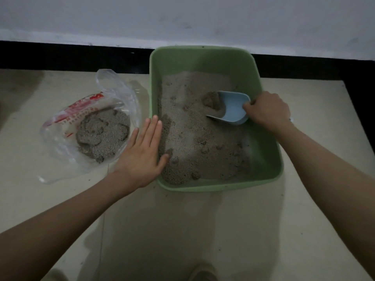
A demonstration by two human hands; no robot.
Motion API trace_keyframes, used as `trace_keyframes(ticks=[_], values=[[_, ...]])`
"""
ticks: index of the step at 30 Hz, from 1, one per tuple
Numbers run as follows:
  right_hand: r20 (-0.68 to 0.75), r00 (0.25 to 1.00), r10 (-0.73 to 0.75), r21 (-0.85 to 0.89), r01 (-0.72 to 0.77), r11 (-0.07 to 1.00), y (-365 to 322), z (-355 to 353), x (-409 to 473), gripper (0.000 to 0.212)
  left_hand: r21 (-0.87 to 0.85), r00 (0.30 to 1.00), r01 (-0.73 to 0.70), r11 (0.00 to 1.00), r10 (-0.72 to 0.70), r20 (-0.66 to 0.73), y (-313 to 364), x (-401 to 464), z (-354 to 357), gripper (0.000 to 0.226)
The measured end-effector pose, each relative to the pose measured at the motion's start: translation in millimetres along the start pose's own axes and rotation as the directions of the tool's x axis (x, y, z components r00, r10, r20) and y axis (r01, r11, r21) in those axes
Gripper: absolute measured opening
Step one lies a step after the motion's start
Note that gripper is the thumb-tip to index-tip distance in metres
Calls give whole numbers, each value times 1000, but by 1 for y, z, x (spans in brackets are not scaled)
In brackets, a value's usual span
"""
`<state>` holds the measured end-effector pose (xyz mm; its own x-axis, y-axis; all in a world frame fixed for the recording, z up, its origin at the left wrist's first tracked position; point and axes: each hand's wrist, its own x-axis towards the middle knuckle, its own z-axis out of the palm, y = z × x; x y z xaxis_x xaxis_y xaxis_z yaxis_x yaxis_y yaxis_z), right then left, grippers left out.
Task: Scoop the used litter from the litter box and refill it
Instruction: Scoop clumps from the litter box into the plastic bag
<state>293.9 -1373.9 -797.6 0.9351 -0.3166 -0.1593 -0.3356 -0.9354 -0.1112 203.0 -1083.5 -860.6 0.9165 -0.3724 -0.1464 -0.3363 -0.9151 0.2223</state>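
A green litter box [205, 57] stands on the floor against the wall, holding grey-brown litter [194, 134] with several clumps. My right hand [267, 111] grips the handle of a light blue scoop [233, 109], whose mouth is pushed against a clump [212, 100] in the box's far right part. My left hand [144, 153] lies flat with straight fingers on the box's left rim, thumb touching the litter. Left of the box sits a clear plastic bag [89, 126] with red print, open, with clumped litter inside.
A pale wall with a black skirting [71, 57] runs right behind the box. Beige floor [182, 230] spreads in front of me. A foot shows faintly at the bottom edge [203, 272].
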Motion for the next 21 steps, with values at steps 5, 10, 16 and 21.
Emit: trace_keyframes(ticks=[5,10,16,21], values=[[156,988,-21,289,-25,957,-33,41,10,29,45,998,4,999,-2,-57,1,-1,4,75],[184,983,5,495,-97,863,-55,77,6,34,62,997,20,998,-15,-74,4,-1,3,72],[110,993,44,662,-106,741,-50,91,-1,37,56,995,24,998,-19,-97,2,-1,3,72],[41,990,138,797,-116,593,-45,86,-11,24,48,996,33,998,-29,-84,1,0,3,74]])
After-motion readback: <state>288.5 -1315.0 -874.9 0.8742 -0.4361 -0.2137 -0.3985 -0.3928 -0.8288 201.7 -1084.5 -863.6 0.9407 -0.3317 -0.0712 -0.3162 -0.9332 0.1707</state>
